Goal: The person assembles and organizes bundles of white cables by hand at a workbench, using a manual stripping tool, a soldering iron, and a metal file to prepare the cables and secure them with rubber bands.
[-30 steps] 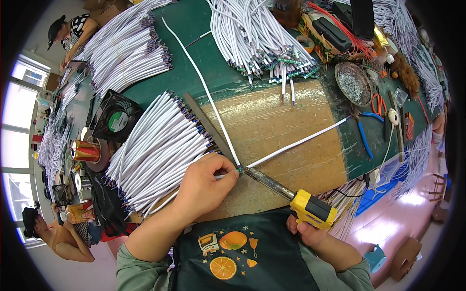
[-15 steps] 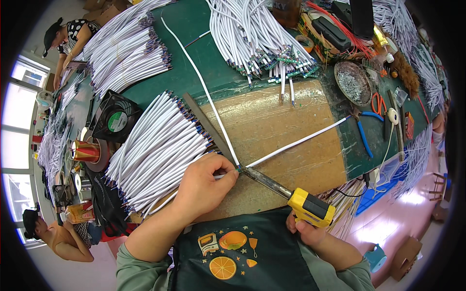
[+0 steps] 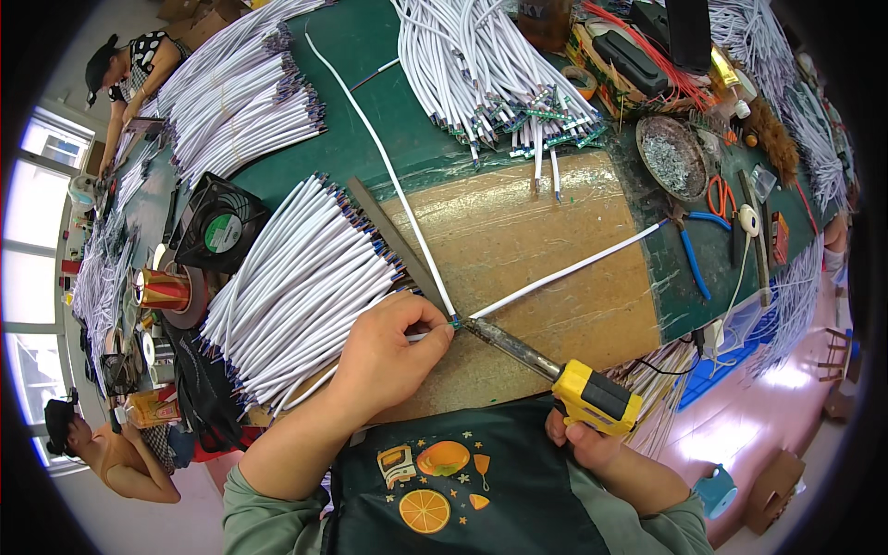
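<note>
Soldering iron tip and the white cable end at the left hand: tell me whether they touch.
Touching. The head view shows the soldering iron tip meeting the white cable end at the left hand's fingertips, no gap visible.

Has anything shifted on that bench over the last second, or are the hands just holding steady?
Nothing visibly changed. The left hand still pinches the white cable ends on the brown board, and the right hand still holds the yellow-handled soldering iron with its tip at them. The bundle of white cables lies as before.
</note>
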Tool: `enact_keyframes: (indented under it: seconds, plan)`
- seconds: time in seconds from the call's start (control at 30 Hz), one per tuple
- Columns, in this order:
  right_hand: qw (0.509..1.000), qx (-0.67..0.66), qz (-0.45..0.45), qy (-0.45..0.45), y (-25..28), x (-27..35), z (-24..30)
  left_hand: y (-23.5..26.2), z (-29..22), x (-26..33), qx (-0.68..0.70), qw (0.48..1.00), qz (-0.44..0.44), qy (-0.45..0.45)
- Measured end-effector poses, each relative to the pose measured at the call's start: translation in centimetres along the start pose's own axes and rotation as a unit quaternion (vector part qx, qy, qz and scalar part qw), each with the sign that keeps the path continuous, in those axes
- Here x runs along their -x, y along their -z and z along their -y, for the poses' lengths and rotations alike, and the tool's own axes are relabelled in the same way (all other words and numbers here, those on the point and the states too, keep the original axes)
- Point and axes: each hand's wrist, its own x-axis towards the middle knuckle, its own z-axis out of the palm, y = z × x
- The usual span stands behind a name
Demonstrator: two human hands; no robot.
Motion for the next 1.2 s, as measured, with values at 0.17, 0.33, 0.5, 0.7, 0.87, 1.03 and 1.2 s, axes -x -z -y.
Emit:
enact_keyframes:
  seconds: [0.17,0.33,0.5,0.7,0.87,1.03,1.2]
  plan:
    - [1.000,0.003,-0.004,-0.006,0.1,0.2,-0.2,0.0,0.0,0.0,-0.002,1.000,0.001,-0.008]
    - [1.000,-0.020,0.011,0.020,-0.1,-0.3,0.2,0.1,-0.3,0.1,-0.048,0.997,-0.009,-0.061]
    - [0.998,-0.032,0.004,0.044,0.0,-0.4,0.2,-0.1,-0.3,0.3,-0.158,0.967,-0.060,-0.190]
    - [0.998,-0.052,-0.016,0.044,-0.7,-1.1,0.8,0.6,-0.1,-0.4,-0.256,0.912,-0.038,-0.319]
    - [0.996,-0.026,0.017,0.085,-1.1,-1.6,1.6,0.4,-0.7,-0.3,-0.215,0.916,-0.051,-0.334]
    - [0.993,0.007,0.039,0.110,-2.3,-3.1,4.4,-0.3,-3.0,1.8,0.434,0.877,0.151,0.140]
    - [0.992,-0.015,0.070,0.103,-4.5,-5.8,6.2,-0.4,-2.6,1.4,0.406,0.897,0.068,0.160]
